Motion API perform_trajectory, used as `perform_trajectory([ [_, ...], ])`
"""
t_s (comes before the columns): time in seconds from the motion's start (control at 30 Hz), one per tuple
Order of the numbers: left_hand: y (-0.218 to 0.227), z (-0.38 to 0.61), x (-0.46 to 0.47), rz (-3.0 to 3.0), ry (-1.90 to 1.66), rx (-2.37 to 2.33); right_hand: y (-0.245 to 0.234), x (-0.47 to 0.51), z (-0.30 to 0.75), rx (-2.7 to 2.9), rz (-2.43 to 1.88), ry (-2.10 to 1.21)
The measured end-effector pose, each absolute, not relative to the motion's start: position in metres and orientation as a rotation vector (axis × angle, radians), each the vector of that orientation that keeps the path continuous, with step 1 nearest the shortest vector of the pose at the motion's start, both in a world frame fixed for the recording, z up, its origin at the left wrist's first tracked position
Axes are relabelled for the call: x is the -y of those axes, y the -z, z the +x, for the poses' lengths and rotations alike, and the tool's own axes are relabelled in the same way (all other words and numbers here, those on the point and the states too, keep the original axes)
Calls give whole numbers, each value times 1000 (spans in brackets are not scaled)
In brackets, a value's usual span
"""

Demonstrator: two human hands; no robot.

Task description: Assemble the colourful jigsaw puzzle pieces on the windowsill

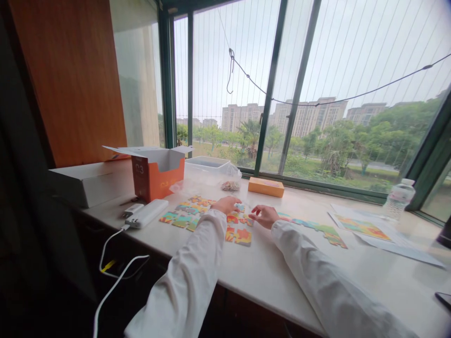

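Note:
Colourful jigsaw puzzle pieces (185, 215) lie joined in patches on the white stone sill, with another cluster (237, 230) just below my hands. My left hand (225, 204) is palm down over the pieces, its fingertips at a small blue-toned puzzle piece (240, 207). I cannot tell whether that hand grips the piece. My right hand (264, 216) is just to the right of that piece, with fingers apart and holding nothing. A longer strip of joined pieces (317, 231) lies further right.
A white power bank (146, 213) with white cable sits left of the pieces, beside an open orange box (158, 172) and a white box (82, 184). Behind are a plastic container (207, 170) and an orange box (266, 187). A printed picture sheet (362, 227) and water bottle (398, 199) stand right.

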State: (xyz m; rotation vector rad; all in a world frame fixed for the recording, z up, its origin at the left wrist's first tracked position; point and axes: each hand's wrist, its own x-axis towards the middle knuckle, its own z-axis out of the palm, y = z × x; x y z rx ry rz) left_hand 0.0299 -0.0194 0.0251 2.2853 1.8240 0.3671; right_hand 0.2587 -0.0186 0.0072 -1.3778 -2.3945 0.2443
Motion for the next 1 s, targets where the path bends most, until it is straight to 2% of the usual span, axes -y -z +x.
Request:
perform_trajectory([
  [0.2, -34, 35, 22, 2403, -228, -1518, 1, 12, 259, 2397, -1485, -363],
  [0.37, -36, 40, 19, 2438, -168, -1474, 4, 11, 261, 2304, -1496, -579],
  [0.53, -39, 43, 22, 2509, -281, -1458, 5, 15, 257, 2130, -1405, -806],
  [0.73, -45, 54, 36, 2566, -430, -1324, 0, 21, 269, 1951, -1256, -867],
  [0.9, -55, 94, 51, 2737, -569, -1264, -14, 26, 314, 1666, -1079, -1168],
  [1.0, -61, 135, 58, 2815, -542, -1268, -17, 32, 359, 1644, -1047, -1199],
])
